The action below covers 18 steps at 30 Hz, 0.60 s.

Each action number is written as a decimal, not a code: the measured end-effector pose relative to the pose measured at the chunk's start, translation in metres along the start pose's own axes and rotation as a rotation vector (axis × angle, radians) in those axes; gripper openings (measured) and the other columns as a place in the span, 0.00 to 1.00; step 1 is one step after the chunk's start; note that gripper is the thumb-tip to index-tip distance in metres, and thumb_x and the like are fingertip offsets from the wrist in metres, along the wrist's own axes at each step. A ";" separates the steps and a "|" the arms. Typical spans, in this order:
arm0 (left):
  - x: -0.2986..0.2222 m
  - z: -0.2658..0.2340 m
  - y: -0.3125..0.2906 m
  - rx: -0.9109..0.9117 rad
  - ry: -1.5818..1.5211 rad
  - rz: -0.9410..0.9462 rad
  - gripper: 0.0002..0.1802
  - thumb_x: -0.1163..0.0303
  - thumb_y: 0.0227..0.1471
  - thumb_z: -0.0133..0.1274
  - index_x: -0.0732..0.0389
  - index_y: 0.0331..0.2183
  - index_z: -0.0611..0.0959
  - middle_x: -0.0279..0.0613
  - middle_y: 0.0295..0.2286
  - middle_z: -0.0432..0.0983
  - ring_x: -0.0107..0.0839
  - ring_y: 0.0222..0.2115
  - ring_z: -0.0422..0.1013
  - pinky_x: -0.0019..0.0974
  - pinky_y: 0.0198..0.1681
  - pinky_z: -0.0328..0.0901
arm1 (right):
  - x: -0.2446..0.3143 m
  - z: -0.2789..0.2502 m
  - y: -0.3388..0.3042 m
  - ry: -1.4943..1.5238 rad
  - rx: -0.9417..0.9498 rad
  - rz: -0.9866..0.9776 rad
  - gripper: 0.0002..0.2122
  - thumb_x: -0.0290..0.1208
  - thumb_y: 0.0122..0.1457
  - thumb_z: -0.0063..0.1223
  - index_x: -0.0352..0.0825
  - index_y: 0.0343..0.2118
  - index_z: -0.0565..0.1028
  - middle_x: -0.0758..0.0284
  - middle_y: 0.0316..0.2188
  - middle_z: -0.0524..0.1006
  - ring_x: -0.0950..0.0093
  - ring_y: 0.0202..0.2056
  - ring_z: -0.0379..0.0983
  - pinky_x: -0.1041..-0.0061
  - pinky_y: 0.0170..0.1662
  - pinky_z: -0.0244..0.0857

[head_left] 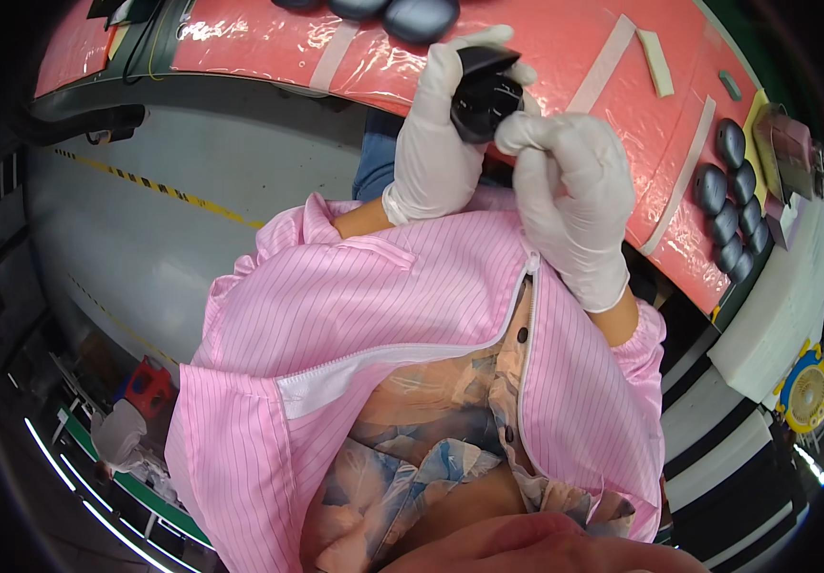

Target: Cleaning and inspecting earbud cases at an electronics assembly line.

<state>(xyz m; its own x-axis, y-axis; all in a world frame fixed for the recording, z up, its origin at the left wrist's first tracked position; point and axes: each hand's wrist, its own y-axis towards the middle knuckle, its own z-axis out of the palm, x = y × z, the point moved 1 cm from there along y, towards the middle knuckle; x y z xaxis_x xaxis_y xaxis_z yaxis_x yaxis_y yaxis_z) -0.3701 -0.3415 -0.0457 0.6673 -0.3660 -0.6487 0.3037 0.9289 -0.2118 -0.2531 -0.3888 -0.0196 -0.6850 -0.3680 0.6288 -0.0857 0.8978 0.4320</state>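
My gloved left hand grips a glossy black rounded case, parted like a clamshell, with its hollow inside turned partly toward me. Thumb and fingers wrap its sides, over the near edge of the pink-covered table. Close against the case's right side is my right hand, also in a white glove. Its thumb and fingertips are pinched together at the rim; whatever they hold, if anything, is too small to make out.
Dark grey oval shells lie at the table's far edge, and several more cluster at the right. Between them are a pale foam strip and a small green block. A yellow-and-blue fan stands at far right.
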 end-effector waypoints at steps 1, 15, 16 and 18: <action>-0.005 -0.004 0.002 0.123 0.006 0.035 0.38 0.36 0.56 0.37 0.61 0.50 0.70 0.43 0.34 0.75 0.26 0.30 0.72 0.26 0.31 0.66 | -0.006 -0.004 -0.005 0.101 -0.028 0.018 0.11 0.12 0.49 0.49 0.33 0.35 0.75 0.67 0.27 0.75 0.74 0.28 0.69 0.76 0.30 0.63; -0.021 -0.011 0.009 0.598 0.085 -0.072 0.55 0.28 0.47 0.41 0.75 0.53 0.62 0.58 0.39 0.74 0.39 0.33 0.76 0.31 0.35 0.71 | -0.027 -0.009 -0.045 0.296 -0.213 0.448 0.08 0.12 0.53 0.49 0.30 0.33 0.76 0.67 0.31 0.74 0.76 0.34 0.70 0.79 0.38 0.64; -0.018 -0.013 0.011 0.600 0.085 -0.072 0.55 0.28 0.47 0.41 0.75 0.53 0.62 0.58 0.39 0.74 0.39 0.33 0.76 0.31 0.35 0.71 | -0.029 -0.007 -0.046 0.332 -0.235 0.478 0.08 0.12 0.53 0.49 0.30 0.33 0.76 0.68 0.31 0.74 0.77 0.34 0.70 0.80 0.38 0.64; -0.009 -0.017 0.014 0.662 -0.408 -0.217 0.55 0.28 0.47 0.42 0.73 0.55 0.61 0.57 0.41 0.72 0.41 0.35 0.75 0.32 0.35 0.72 | -0.031 -0.005 -0.047 0.353 -0.241 0.483 0.08 0.12 0.53 0.49 0.30 0.33 0.76 0.68 0.31 0.74 0.77 0.34 0.70 0.80 0.37 0.64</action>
<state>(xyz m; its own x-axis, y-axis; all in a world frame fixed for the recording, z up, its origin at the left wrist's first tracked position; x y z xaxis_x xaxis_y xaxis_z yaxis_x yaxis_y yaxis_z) -0.3836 -0.3244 -0.0555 0.7041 -0.6446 -0.2979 0.7094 0.6562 0.2572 -0.2242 -0.4210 -0.0557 -0.3225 -0.0304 0.9461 0.3660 0.9178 0.1542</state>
